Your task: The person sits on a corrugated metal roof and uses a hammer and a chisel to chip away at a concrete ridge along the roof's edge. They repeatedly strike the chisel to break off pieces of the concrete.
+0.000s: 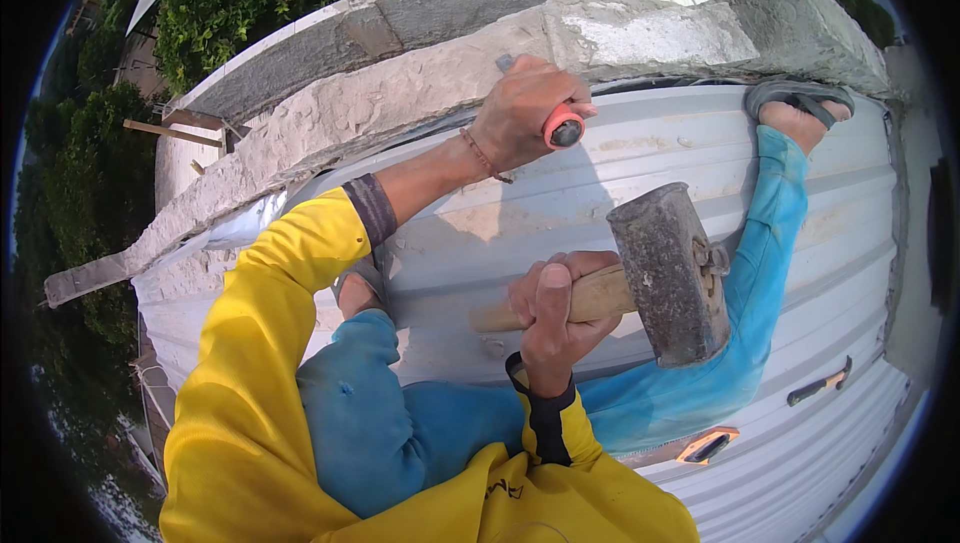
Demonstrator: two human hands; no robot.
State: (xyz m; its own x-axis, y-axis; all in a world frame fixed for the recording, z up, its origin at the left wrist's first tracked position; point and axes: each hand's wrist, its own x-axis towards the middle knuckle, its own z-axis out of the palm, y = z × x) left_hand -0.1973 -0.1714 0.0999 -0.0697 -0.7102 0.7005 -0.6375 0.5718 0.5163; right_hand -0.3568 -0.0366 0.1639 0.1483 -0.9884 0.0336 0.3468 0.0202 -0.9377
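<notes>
My left hand (522,115) is closed around a chisel (566,131) with a red grip and a dark striking end facing me. The chisel's metal tip pokes out past my fingers against the rough concrete ledge (430,53). Lower down, my right hand (562,311) grips a club hammer (668,278) by its pale wooden handle. Its heavy, worn, grey head is raised above the sheet roof, to the right of my hand and over my bent leg. The hammer head is apart from the chisel.
Ribbed metal roofing (640,158) lies under my sandalled feet, dusty with small chips. At the lower right rest a handsaw (708,445) with an orange-and-black handle and a small claw hammer (820,383). Beyond the ledge is a lower wall (300,53) with trees (250,3) behind it.
</notes>
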